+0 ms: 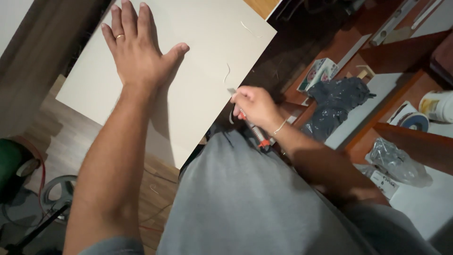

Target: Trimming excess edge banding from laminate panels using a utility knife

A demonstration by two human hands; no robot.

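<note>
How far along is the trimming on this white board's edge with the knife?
Done: thin curled shavings lie on the white board, so some edge has been pared. In hand: the left hand presses flat on the board while the right hand holds a utility knife at the board's right edge. Left: how much edge remains cannot be told.

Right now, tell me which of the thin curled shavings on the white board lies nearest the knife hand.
The curl in mid-board, just above the right hand; the other shaving lies up near the board's far edge.
</note>
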